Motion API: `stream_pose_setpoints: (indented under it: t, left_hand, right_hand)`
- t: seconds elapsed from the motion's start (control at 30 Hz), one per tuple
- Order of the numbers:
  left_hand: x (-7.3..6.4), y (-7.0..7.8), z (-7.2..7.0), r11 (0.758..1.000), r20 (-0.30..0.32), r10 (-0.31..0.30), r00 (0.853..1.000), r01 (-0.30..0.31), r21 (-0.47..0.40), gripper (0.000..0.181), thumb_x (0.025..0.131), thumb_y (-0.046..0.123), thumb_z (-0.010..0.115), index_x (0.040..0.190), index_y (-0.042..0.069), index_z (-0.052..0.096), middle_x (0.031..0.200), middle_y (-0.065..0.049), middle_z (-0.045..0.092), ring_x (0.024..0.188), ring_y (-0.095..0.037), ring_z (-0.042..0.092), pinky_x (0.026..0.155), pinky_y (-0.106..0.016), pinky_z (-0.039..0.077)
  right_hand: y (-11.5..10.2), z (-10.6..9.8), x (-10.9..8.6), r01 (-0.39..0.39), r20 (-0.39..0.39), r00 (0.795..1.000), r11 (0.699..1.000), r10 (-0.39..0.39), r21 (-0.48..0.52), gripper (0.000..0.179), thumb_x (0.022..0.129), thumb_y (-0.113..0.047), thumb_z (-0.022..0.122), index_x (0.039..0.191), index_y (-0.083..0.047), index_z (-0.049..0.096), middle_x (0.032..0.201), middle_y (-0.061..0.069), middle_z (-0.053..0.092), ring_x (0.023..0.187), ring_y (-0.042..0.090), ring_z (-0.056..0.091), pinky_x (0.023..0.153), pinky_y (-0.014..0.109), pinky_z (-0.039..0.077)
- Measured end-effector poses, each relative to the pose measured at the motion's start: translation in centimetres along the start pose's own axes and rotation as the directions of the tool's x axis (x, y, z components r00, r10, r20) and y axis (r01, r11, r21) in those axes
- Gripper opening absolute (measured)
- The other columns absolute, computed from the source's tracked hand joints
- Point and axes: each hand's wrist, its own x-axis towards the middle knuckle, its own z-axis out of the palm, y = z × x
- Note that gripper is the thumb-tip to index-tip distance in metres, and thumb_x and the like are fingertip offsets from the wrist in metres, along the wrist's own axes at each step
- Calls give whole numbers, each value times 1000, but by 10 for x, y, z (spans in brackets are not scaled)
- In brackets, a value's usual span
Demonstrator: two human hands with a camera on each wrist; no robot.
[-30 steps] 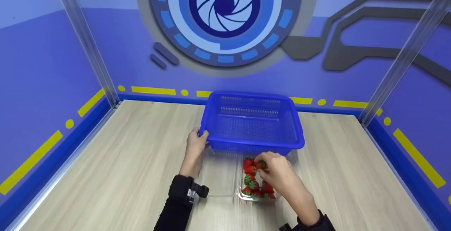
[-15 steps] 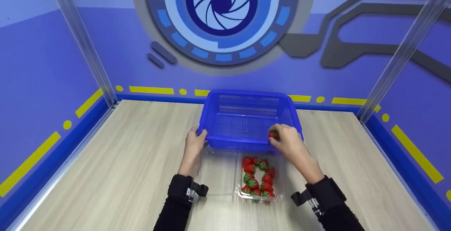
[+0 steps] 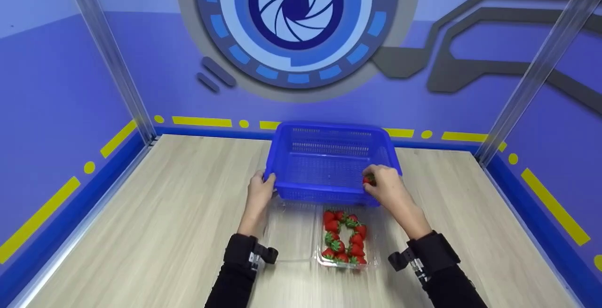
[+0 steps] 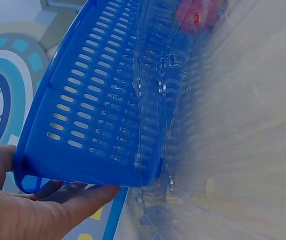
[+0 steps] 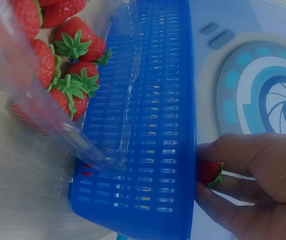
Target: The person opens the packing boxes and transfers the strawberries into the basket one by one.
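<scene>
Chief change: the right hand (image 3: 388, 188), over the tub (image 3: 331, 264) a second ago, is now reaching to the near right rim of the basket (image 3: 324, 195), carrying one berry (image 5: 208, 171). Fingers: thumb and fingertips are pinching that fruit from either side, its green cap showing in the right wrist view. Position of the fruit: it is hanging at the near rim, seemingly just inside; whether it is touching the plastic is not showing. Against half a second ago, the hand is standing in almost the same spot. Bearing on the work: one piece is out of the tub and is arriving at the basket, but the grip is not yet loosening, so this transfer is, by judgement, remaining unfinished. Left hand: the left hand (image 3: 260, 189) is staying at the basket's near left corner, thumb lying over the rim, fingers curling round the outside, apparently steadying it. Remaining stock: other strawberries (image 3: 356, 240) are lying in the tub, ringing a bare middle. Lid (image 3: 291, 232): clear, it is lying opened flat on the table (image 3: 197, 232), just left of the tub.
</scene>
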Motion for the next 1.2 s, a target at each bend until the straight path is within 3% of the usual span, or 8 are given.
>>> stream_pose_setpoints:
  t: [0.27, 0.5, 0.8, 1.07, 1.2]
  left_hand:
    - [-2, 2, -1, 999, 14, -25, 1000, 25, -27, 46, 109, 18, 43, 149, -5, 39, 146, -23, 51, 132, -35, 53, 107, -48, 46]
    - [-2, 1, -1, 999, 9, -28, 1000, 29, -43, 44, 108, 17, 44, 147, -5, 43, 137, -23, 57, 120, -30, 60, 102, -47, 48]
    - [-1, -1, -2, 998, 5, -30, 1000, 31, -47, 45, 108, 17, 45, 148, -4, 42, 138, -22, 57, 121, -31, 59, 102, -46, 49]
    - [0, -2, -2, 999, 17, -9, 1000, 10, -46, 46, 109, 17, 43, 149, -6, 41, 139, -26, 55, 121, -33, 59, 102, -47, 48]
    - [0, -1, -2, 999, 12, -17, 1000, 17, -41, 44, 109, 17, 45, 147, -5, 43, 139, -24, 56, 122, -32, 59, 103, -47, 49]
  right_hand:
    - [0, 2, 0, 26, -33, 999, 1000, -26, -4, 18, 88, 2, 74, 104, 6, 70, 99, 24, 70, 92, 38, 68, 77, 47, 57]
    - [-2, 0, -1, 4, -11, 1000, 1000, -4, 1, 19, 88, 2, 75, 106, 5, 71, 102, 23, 69, 93, 38, 67, 78, 47, 57]
    - [-8, -5, -5, 32, -31, 999, 999, -32, 3, 18, 86, 5, 74, 104, 6, 71, 102, 23, 69, 93, 38, 66, 78, 48, 56]
    - [-35, 1, -29, 73, -78, 994, 997, -74, -14, 22, 79, 9, 76, 99, 1, 72, 97, 17, 69, 93, 37, 67, 78, 49, 57]
    - [-57, 10, -50, 117, 13, 993, 993, -117, 16, 24, 76, 9, 78, 98, -1, 72, 95, 13, 70, 89, 32, 66, 78, 44, 58]
